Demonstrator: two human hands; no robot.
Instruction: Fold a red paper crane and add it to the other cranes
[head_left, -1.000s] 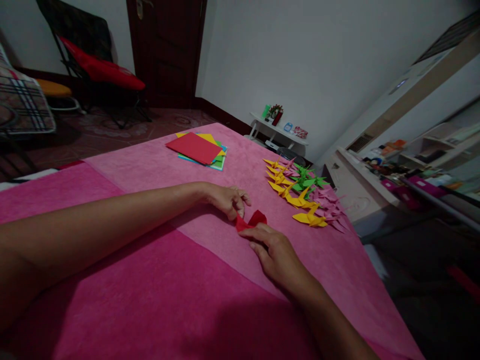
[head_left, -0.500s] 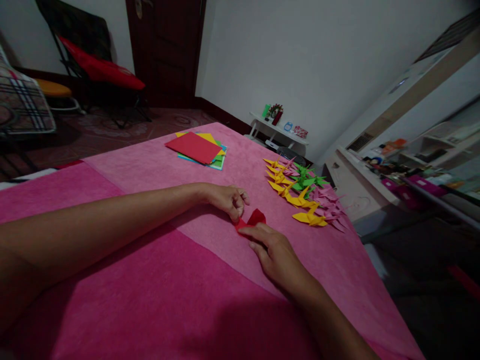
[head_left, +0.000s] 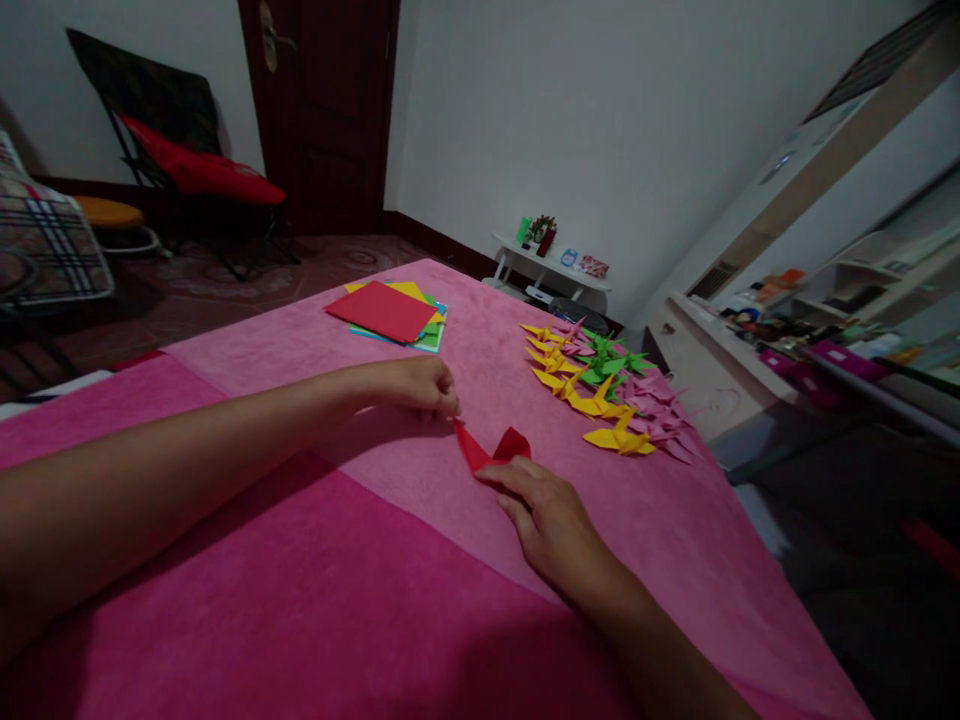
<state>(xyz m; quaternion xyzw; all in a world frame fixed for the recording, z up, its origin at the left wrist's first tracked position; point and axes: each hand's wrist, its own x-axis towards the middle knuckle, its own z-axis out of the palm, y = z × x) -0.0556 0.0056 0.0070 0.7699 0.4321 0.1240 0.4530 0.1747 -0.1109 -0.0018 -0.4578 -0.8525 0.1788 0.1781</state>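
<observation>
A partly folded piece of red paper (head_left: 491, 449) lies on the pink cloth (head_left: 315, 560) in the middle of the table. My right hand (head_left: 541, 512) rests flat on the cloth, its fingertips pressing the near edge of the red paper. My left hand (head_left: 420, 385) is curled with fingers pinched together just up and left of the paper's pointed tip; whether it touches the tip is unclear. Both forearms stretch across the cloth.
A stack of coloured paper sheets (head_left: 390, 312) with a red one on top lies at the far side. Several folded yellow, green and pink paper cranes (head_left: 604, 390) lie in rows to the right. A folding chair (head_left: 176, 170), a small white shelf (head_left: 551, 265) and a cluttered counter (head_left: 780, 345) stand beyond.
My left hand has drawn back up and left off the red paper, and a long pointed flap now shows. My right hand stays on the paper. The view shifted slightly.
</observation>
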